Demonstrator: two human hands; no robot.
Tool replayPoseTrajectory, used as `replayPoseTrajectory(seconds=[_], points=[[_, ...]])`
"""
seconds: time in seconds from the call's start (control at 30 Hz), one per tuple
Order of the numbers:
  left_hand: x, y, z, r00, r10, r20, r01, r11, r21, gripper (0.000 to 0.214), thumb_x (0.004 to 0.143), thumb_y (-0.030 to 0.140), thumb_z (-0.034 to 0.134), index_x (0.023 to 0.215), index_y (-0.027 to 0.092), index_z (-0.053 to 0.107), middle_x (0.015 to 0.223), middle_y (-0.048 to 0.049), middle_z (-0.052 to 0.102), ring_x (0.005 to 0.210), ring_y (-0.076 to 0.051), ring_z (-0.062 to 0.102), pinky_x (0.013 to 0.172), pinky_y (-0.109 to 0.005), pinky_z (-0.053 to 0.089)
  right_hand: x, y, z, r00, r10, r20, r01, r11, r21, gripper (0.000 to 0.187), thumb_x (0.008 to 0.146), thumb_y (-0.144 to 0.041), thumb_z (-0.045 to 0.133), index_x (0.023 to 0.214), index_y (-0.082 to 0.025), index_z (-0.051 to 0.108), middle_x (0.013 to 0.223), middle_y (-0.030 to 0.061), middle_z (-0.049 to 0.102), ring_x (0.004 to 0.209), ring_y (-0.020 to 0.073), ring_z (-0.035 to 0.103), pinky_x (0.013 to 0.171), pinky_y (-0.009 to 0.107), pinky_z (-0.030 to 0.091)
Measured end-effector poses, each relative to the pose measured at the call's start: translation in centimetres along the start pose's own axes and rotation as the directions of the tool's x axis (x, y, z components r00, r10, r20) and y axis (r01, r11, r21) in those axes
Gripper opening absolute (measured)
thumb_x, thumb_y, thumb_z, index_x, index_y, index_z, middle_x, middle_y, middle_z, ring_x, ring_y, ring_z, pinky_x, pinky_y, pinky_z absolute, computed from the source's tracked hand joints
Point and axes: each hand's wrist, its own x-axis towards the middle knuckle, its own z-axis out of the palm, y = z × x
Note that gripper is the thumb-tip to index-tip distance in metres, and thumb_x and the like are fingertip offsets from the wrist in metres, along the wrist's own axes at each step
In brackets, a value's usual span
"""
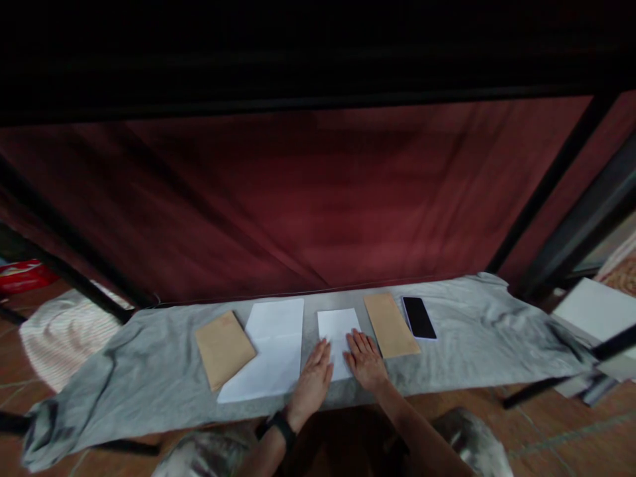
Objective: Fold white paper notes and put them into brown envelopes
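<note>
A folded white sheet of paper lies in front of me on the grey cloth. My left hand rests along its left edge, fingers stretched out. On its right side lies my right hand, flat with the fingers slightly spread. Neither hand grips anything. Left of my left hand is a larger white sheet, partly under a brown envelope. A second brown envelope sits just right of my right hand, and beyond it a dark-screened phone.
The grey cloth covers a low bench with dark metal legs. A dark red fabric hangs behind it, under a dark overhead edge. White boxes or books stand at the far right. A striped cloth lies at the left.
</note>
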Motion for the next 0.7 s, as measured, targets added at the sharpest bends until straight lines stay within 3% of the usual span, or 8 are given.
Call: replayPoseTrajectory(seconds=[0.13, 0.27, 0.47, 0.7], points=[[4.0, 3.7, 3.4, 0.999, 0.024, -0.032, -0.022, 0.998, 0.059, 0.056, 0.101, 0.028, 0.031, 0.155, 0.011, 0.032, 0.162, -0.0169, 0.033, 0.151, -0.025, 0.028, 0.121, -0.05, 0.032, 0.0, 0.3, 0.1, 0.998, -0.027, 0.049, 0.029, 0.999, -0.028, 0.054, 0.103, -0.036, 0.037, 0.155, -0.02, 0.038, 0.161, 0.0091, 0.034, 0.148, 0.0259, 0.034, 0.122, 0.045, 0.02], [3.8, 3.0, 5.2, 0.993, -0.119, 0.004, 0.117, 0.985, 0.125, 0.061, 0.102, 0.04, 0.032, 0.152, 0.006, 0.037, 0.16, -0.0208, 0.035, 0.15, -0.03, 0.03, 0.121, -0.051, 0.031, 0.0, 0.1, -0.1, 0.998, -0.013, 0.056, 0.015, 0.999, -0.034, 0.054, 0.102, -0.032, 0.038, 0.155, -0.02, 0.038, 0.162, 0.0085, 0.033, 0.148, 0.0254, 0.033, 0.122, 0.044, 0.021], [1.5, 1.1, 5.4, 0.987, -0.162, -0.003, 0.16, 0.97, 0.184, 0.06, 0.1, 0.036, 0.031, 0.153, 0.007, 0.036, 0.159, -0.0189, 0.036, 0.15, -0.027, 0.031, 0.121, -0.048, 0.03, 0.1, -0.4, -1.1, 0.999, 0.036, 0.035, -0.035, 0.999, -0.019, 0.051, 0.105, -0.039, 0.036, 0.153, -0.022, 0.042, 0.162, 0.0096, 0.034, 0.147, 0.0257, 0.034, 0.12, 0.046, 0.024], [2.1, 1.3, 4.3, 0.988, -0.15, 0.025, 0.141, 0.968, 0.206, 0.059, 0.099, 0.035, 0.032, 0.148, 0.004, 0.043, 0.156, -0.0206, 0.041, 0.148, -0.03, 0.034, 0.12, -0.05, 0.029, 0.1, -0.6, -1.7, 0.997, 0.051, 0.064, -0.05, 0.999, -0.013, 0.051, 0.105, -0.042, 0.036, 0.153, -0.022, 0.042, 0.161, 0.0101, 0.035, 0.147, 0.0256, 0.035, 0.119, 0.047, 0.025]])
